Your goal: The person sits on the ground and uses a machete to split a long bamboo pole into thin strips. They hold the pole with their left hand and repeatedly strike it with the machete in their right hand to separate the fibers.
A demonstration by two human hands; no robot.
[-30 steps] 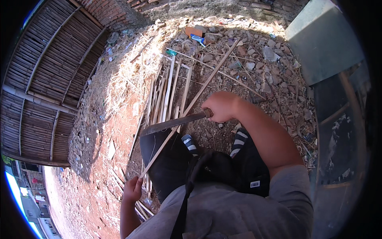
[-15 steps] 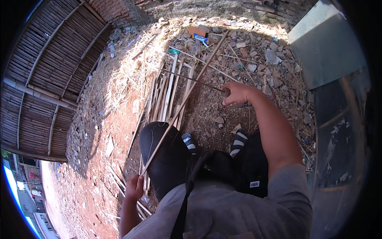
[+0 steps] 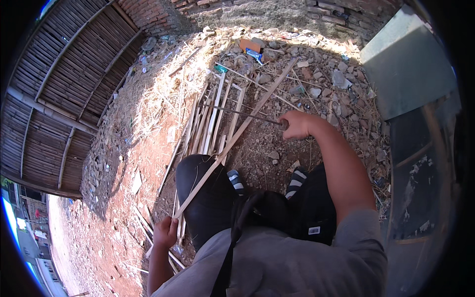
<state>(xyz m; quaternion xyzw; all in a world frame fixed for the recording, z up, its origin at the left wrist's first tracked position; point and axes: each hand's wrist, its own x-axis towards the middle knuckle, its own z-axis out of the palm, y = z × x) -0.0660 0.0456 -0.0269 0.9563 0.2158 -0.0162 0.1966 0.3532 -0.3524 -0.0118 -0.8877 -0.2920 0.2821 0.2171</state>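
Note:
My left hand [image 3: 166, 232] is closed round the near end of a long wooden strip [image 3: 200, 184]. The strip slants across my left knee [image 3: 198, 171] and out over the ground to the far right. My right hand [image 3: 297, 124] grips the handle of a long, thin, dark-bladed knife [image 3: 235, 112]. Its blade points left and crosses the strip beyond my knee; whether the two touch I cannot tell. Under them lies a bundle of pale strips [image 3: 213, 119], pointing away from me.
A bamboo-slat wall [image 3: 64, 64] stands on the left, a brick wall [image 3: 277, 17] at the far side. A grey-green panel [image 3: 410, 69] is to the right. Rubble [image 3: 341, 99], straw [image 3: 153, 94] and a blue wrapper [image 3: 254, 55] litter the ground. More strips [image 3: 148, 225] lie by my left arm.
The strip has rolled so that its broad face shows, and its far end has come nearer. My right hand and the knife have shifted slightly. Both hands keep their grip.

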